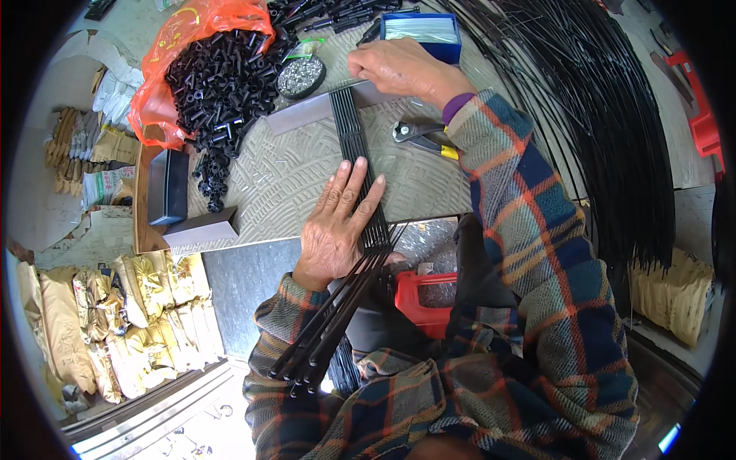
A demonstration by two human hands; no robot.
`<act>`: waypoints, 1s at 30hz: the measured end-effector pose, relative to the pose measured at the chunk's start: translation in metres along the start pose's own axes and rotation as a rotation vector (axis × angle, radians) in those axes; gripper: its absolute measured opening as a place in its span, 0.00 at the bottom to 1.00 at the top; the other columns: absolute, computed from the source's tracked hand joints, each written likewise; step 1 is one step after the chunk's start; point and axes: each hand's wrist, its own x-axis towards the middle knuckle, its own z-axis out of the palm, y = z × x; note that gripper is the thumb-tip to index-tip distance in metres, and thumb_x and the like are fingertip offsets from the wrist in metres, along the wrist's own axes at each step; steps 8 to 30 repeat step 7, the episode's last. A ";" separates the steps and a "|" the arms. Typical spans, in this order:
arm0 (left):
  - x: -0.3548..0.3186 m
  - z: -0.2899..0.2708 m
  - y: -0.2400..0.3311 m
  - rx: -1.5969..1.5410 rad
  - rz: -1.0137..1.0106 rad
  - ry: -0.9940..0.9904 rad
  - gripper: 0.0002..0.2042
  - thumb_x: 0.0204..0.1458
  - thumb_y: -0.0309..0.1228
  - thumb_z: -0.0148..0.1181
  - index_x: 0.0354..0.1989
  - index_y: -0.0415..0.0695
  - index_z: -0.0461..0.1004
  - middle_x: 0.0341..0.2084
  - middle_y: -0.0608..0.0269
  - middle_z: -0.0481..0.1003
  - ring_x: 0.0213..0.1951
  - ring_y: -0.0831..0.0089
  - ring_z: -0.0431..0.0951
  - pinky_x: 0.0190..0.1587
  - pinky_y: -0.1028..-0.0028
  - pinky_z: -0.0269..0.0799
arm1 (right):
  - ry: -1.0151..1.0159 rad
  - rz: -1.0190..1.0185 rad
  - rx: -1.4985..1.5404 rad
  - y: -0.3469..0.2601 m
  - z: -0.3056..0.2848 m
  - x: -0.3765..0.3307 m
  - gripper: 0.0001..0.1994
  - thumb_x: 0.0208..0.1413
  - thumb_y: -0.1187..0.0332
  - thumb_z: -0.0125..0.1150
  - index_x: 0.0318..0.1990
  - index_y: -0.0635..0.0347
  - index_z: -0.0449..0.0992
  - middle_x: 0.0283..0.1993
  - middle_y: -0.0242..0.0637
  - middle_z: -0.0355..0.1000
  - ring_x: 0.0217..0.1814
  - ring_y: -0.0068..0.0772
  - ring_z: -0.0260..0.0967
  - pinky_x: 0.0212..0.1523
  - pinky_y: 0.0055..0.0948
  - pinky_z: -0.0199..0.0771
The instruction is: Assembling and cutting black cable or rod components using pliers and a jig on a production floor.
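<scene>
A row of thin black rods (353, 138) lies side by side across the textured board, their near ends sticking out past its front edge over my left forearm. My left hand (337, 218) lies on them with its fingers stretched over the row and its thumb tip showing beyond them, so the rods are held. Their far ends meet a grey metal strip (303, 113). My right hand (402, 69) is beyond that strip, beside a blue box (452, 50) of pale thin strips. Its fingers are bent together, and what they hold is hidden. Cutting pliers (418, 136) lie below the right wrist.
An orange bag (157, 84) spills small black plastic parts (222, 77) at the left, beside a round tin (300, 77) of small shiny pieces. Long black rods (613, 115) hang over the right side. A red stool (418, 299) stands below. Wrapped packages (146, 314) are stacked at left.
</scene>
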 end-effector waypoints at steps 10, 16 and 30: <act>-0.002 0.002 -0.001 -0.006 -0.042 0.008 0.44 0.36 0.65 0.53 0.58 0.45 0.61 0.59 0.39 0.53 0.60 0.47 0.55 0.60 0.59 0.52 | -0.065 0.010 -0.010 -0.001 -0.006 0.004 0.06 0.44 0.73 0.54 0.32 0.54 0.71 0.31 0.37 0.73 0.35 0.41 0.72 0.33 0.37 0.68; -0.002 0.002 -0.001 -0.006 -0.042 0.008 0.44 0.36 0.65 0.53 0.58 0.45 0.61 0.59 0.39 0.53 0.60 0.47 0.55 0.60 0.59 0.52 | -0.065 0.010 -0.010 -0.001 -0.006 0.004 0.06 0.44 0.73 0.54 0.32 0.54 0.71 0.31 0.37 0.73 0.35 0.41 0.72 0.33 0.37 0.68; -0.002 0.002 -0.001 -0.006 -0.042 0.008 0.44 0.36 0.65 0.53 0.58 0.45 0.61 0.59 0.39 0.53 0.60 0.47 0.55 0.60 0.59 0.52 | -0.065 0.010 -0.010 -0.001 -0.006 0.004 0.06 0.44 0.73 0.54 0.32 0.54 0.71 0.31 0.37 0.73 0.35 0.41 0.72 0.33 0.37 0.68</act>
